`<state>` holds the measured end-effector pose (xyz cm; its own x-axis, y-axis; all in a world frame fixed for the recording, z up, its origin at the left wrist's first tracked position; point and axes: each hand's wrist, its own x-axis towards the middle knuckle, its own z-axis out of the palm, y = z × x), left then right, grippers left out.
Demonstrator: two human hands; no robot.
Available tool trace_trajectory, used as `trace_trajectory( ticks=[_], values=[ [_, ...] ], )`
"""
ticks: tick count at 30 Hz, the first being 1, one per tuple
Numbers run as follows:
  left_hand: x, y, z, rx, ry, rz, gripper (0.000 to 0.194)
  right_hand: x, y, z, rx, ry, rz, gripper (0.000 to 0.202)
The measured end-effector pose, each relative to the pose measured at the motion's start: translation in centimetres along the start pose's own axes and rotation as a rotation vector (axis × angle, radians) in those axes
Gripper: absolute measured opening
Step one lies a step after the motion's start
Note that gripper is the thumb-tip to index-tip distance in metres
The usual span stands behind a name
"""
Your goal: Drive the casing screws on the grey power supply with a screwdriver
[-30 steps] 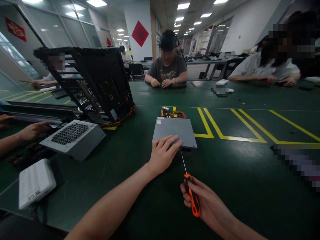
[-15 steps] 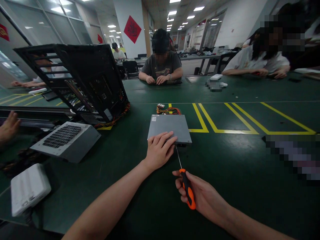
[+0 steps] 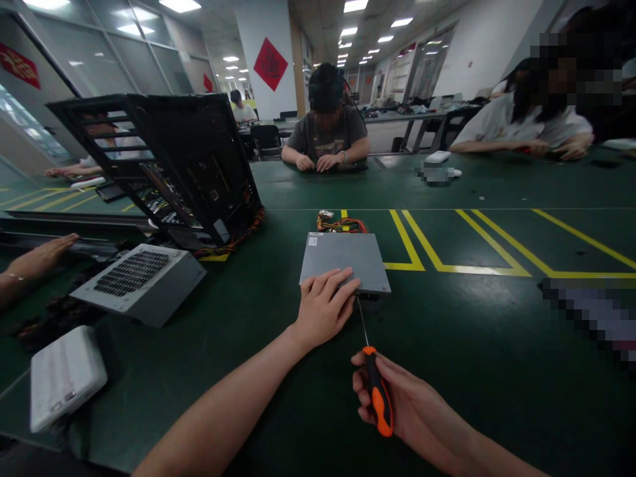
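A grey computer power supply (image 3: 348, 255) lies flat on the green table, its bundle of coloured cables (image 3: 342, 224) at the far side. My left hand (image 3: 325, 305) rests on its near left part, fingers stretched over the top face. In my right hand (image 3: 392, 391) is an orange and black screwdriver (image 3: 379, 392), gripped by the handle. The thin shaft points up and away to the near side of the power supply, close to my left fingertips. Its tip meets the shaded near face, and what it touches there is too dark to make out.
Left stand an open black computer case (image 3: 199, 165), a second power supply (image 3: 144, 281) with a grille and a white box-like device (image 3: 67, 377). A co-worker's hand (image 3: 44, 258) reaches in from the left edge. Across the table (image 3: 477, 344) with yellow tape lines, other people sit working.
The whole view has shifted slightly, moving things right and down. At the left edge the co-worker's hand has come further in and lies flatter. My hands keep their hold.
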<state>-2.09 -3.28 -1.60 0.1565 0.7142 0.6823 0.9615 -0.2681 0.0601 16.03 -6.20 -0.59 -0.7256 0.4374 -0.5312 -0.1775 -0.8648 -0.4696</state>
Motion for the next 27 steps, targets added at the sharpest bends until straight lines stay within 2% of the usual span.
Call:
trace_trajectory(
  ticks=[5,11,15,24,27],
  values=[
    [-0.07,-0.08,-0.05,-0.005,-0.014,-0.002,0.029,0.33,0.28,-0.48,0.016,-0.014,-0.015,0.024],
    [-0.08,-0.14,-0.05,0.006,-0.013,0.006,0.029,0.3,0.61,-0.14,-0.01,0.05,-0.06,0.013],
    [-0.08,-0.11,-0.02,0.015,-0.015,0.005,0.029,0.27,0.77,-0.21,0.007,0.046,-0.083,0.01],
    [-0.15,-0.08,0.17,0.025,0.02,0.012,0.028,0.21,0.78,-0.35,0.024,0.004,-0.04,0.026],
    [-0.13,-0.08,0.19,0.025,0.017,0.017,0.028,0.27,0.82,-0.41,0.033,-0.009,-0.058,0.022]
  ],
)
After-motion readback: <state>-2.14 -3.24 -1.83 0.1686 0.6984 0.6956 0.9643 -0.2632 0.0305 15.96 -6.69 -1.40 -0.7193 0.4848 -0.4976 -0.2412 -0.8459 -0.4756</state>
